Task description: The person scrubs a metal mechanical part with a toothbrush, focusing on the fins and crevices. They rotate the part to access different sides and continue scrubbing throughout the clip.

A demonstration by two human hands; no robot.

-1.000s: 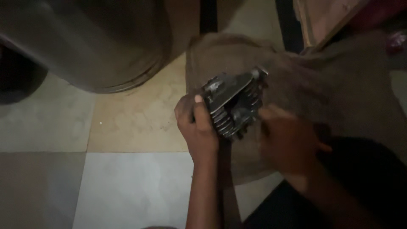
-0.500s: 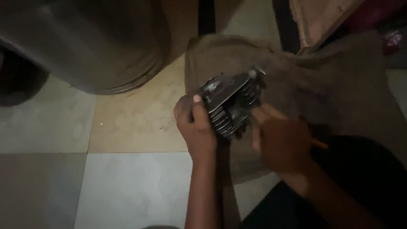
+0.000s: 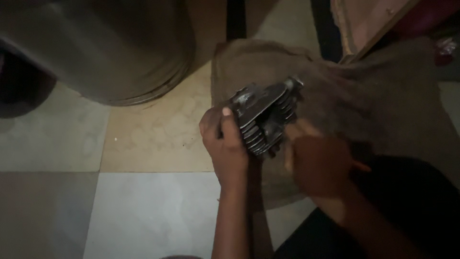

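Finned metal engine part (image 3: 265, 119), grey, tilted, held above a brown burlap sack (image 3: 383, 96) | left hand (image 3: 224, 144) closed around its near-left end, thumb on top | right hand (image 3: 318, 163) blurred at its lower right side, curled around a thin orange-tipped tool (image 3: 360, 166) | sack spread on tiled floor (image 3: 143, 144) | large metal drum (image 3: 105, 48) stands to the upper left.

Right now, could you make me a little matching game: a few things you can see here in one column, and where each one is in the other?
Things:
1. finned metal part
2. brown sackcloth
3. big grey drum
4. left hand

Places:
A. top left, standing on the tiled floor
B. spread on the floor under the part
C. gripping the part's left side
D. held above the cloth, between both hands

Pairs: 1-D, 2-B, 3-A, 4-C
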